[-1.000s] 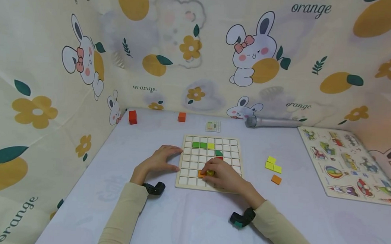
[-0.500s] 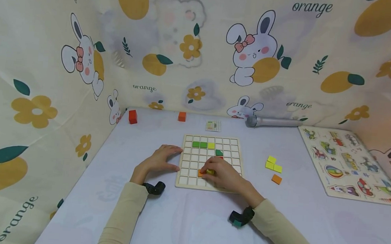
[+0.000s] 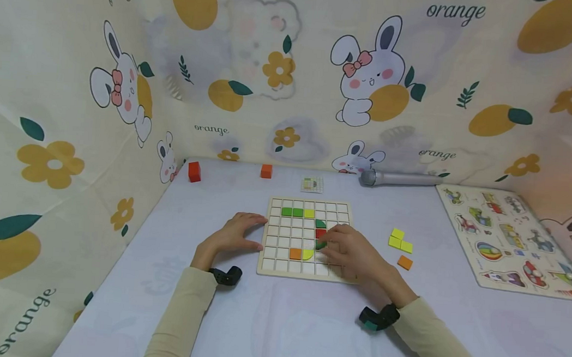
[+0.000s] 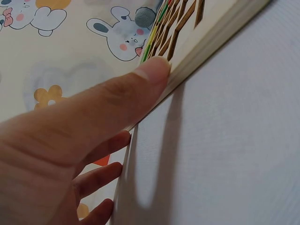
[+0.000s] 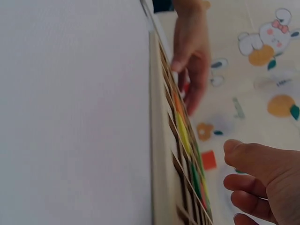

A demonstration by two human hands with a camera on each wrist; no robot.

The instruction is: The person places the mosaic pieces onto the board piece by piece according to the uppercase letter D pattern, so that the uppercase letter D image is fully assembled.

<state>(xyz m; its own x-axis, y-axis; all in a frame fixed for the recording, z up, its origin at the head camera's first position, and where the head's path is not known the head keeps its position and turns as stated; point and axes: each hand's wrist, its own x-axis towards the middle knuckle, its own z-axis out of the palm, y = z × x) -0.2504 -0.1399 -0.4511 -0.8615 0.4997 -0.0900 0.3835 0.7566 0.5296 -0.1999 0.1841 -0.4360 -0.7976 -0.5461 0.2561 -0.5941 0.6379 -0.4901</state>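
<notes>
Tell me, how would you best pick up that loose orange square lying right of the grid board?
The orange square tile lies flat and alone on the table, apart from the yellow tiles. I would likely come from above and pinch two opposite edges; its thin, flat shape offers little else.

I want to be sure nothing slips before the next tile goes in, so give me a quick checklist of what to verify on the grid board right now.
1. Grid board steadied: ok; the left hand rests against its left edge, thumb on the rim in the left wrist view.
2. Orange tile and yellow piece seated side by side in the board: ok.
3. Right hand free: cannot tell; its fingers are at the dark green piece, grip unclear.
4. Spare tiles within reach: ok; yellow tiles and an orange one lie right of the board.
5. Pattern card visible: ok, behind the board.
</notes>
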